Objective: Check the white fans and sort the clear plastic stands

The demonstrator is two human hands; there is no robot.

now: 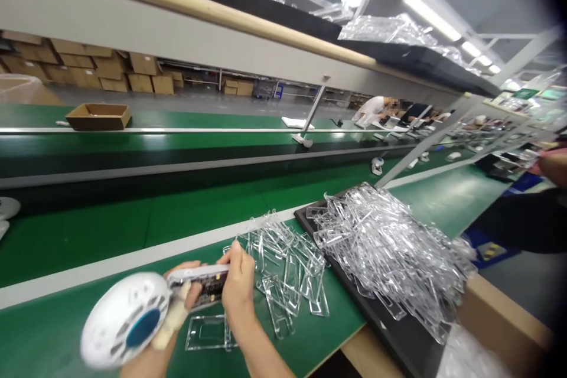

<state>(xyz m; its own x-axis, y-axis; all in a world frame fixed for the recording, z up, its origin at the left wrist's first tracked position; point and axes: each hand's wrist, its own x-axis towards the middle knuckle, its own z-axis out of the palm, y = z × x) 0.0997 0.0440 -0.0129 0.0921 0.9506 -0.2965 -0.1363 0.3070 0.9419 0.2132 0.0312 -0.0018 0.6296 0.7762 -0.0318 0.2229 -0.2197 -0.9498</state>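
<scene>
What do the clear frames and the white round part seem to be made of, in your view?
The clear frames look like hard, glossy transparent plastic: they shine, and the green mat shows through them. The white round part looks like smooth moulded plastic, though its exact kind cannot be told.

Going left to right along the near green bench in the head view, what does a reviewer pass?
White disc-shaped device → right hand → loose clear plastic frames → heap of clear plastic frames on a black tray
</scene>
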